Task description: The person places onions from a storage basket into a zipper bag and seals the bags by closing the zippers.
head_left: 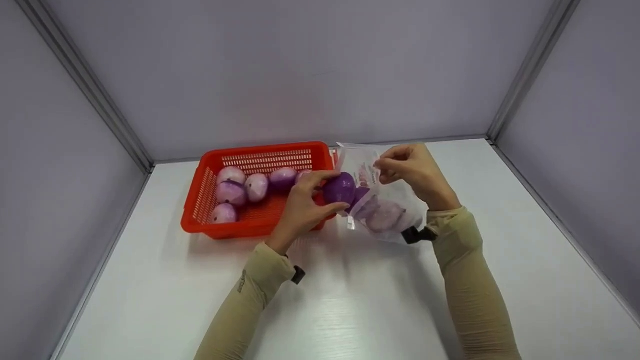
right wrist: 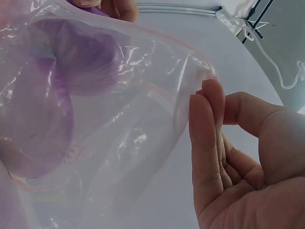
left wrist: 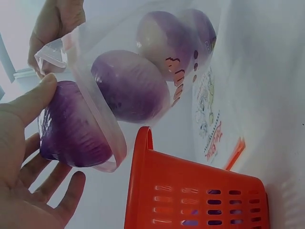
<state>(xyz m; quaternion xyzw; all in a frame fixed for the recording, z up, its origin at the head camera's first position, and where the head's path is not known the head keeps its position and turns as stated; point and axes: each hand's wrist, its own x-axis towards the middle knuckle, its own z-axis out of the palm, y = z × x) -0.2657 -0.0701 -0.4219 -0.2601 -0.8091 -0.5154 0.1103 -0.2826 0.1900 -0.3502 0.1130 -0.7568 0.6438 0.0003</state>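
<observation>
My left hand (head_left: pixel 300 207) holds a glossy purple onion-like vegetable (head_left: pixel 339 188) between thumb and fingers at the mouth of a clear plastic bag (head_left: pixel 407 192). In the left wrist view, that onion (left wrist: pixel 74 126) lies against the bag's rim, with the thumb at its upper edge and the fingers spread below. Several purple-and-white onions (left wrist: pixel 131 86) show through the plastic inside the bag. My right hand (head_left: pixel 420 172) pinches the bag's edge on the right; in the right wrist view, its fingertips (right wrist: pixel 212 95) press the film together.
A red plastic basket (head_left: pixel 192 224) stands on the white table (head_left: pixel 320 310) to the left of the bag, its right side beside my left hand. Several more onions (head_left: pixel 257 187) lie in it, mostly along the left and back. Pale panels (head_left: pixel 310 75) enclose the table at the back and sides.
</observation>
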